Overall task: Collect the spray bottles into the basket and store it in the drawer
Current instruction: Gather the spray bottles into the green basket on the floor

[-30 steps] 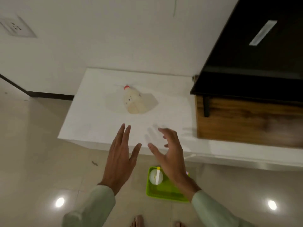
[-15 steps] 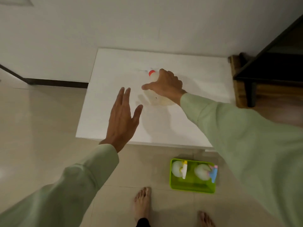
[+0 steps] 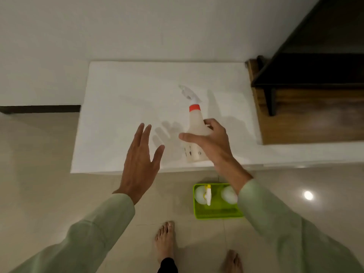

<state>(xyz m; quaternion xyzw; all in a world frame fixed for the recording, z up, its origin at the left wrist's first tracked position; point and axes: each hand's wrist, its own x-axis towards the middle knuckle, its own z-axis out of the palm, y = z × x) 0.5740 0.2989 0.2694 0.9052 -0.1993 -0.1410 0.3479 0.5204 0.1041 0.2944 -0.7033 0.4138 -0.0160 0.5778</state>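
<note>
The spray bottle [image 3: 194, 131], flat on the worktop [image 3: 122, 107] a moment ago, is now lifted in the right hand [image 3: 211, 140], fingers wrapped round it; the left hand [image 3: 140, 162] hovers spread, empty. Below the hands, the green basket [image 3: 216, 213] holds two bottles, so this likely joins them.

The white surface [image 3: 122, 107] lies bare to the left and behind. On the right, a dark wooden cabinet [image 3: 307, 107] blocks the way. Down on the floor, the green basket [image 3: 216, 214] holds two bottles along its back, with its front strip open.
</note>
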